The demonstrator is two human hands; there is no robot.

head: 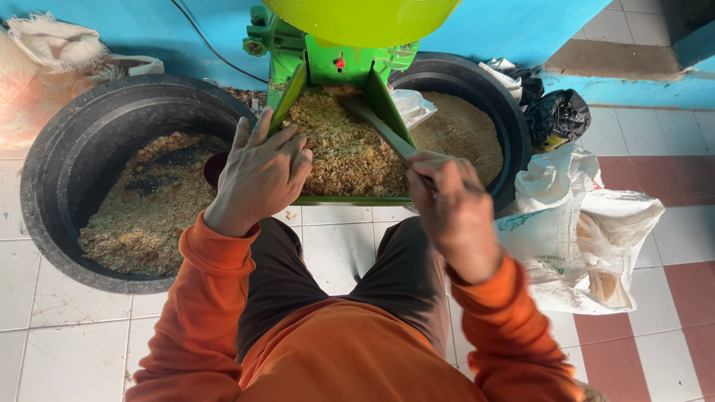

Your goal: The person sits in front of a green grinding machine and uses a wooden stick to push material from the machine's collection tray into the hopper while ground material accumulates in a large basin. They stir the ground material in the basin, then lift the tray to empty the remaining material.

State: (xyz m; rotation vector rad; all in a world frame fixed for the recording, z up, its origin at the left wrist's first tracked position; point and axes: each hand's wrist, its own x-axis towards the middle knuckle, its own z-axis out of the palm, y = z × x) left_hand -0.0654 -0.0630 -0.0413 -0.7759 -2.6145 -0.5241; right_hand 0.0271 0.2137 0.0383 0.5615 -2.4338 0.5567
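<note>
Feed tray: green chute (298, 89) of a green grinding machine (328, 63), heaped with coarse tan feed (342, 149), sloping toward the person's knees, its lower lip over the white floor tiles between the two tubs.
Left hand: left hand (261, 175) rests flat on the tray's left edge, fingers spread wide, gripping nothing.
Right hand: right hand (450, 208) is closed around the handle of a wooden stick (383, 130), whose far end lies in the feed near the machine's throat.
Left tub: black tub (56, 186) on the floor at the tray's left, partly filled with mixed flaky meal.
Right tub: second black tub (514, 134) behind the tray's right side, holding finer, paler meal.
Hopper: yellow-green bowl (365, 18) sits on top of the machine.
Risk: the stick could catch in the throat if pushed too deep; feed could spill over the tray's lower lip onto the tiles if it is raked too hard; the flat hand sits close to the moving pile.
Floor: white tiles, with red ones at the right edge; an open white sack (566, 231) and black bags (558, 115) lie there.
Room: blue-painted wall (186, 26) behind, a dark cable running down it.
</note>
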